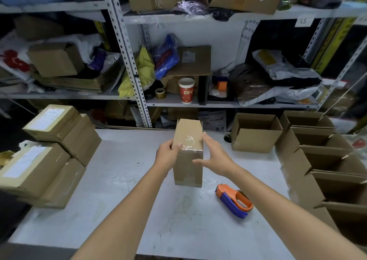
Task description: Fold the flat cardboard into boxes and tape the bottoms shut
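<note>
A box [188, 160] is standing midway on the bench [119, 210], a tape dispenser [234, 203] lying just right of it, sealed cartons [49, 160] sitting stacked at the left, open boxes [255, 139] lining the right edge, and shelving [127, 47] standing behind.

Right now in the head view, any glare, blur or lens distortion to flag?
Head view: wide-angle bowing, the shelf uprights lean and curve. Head view: glare streaks on the clear tape atop the box the left hand grips, right hand open beside it. Head view: centre and tape dispenser sharp, open boxes along the right edge smeared, far-left corners dark.
</note>
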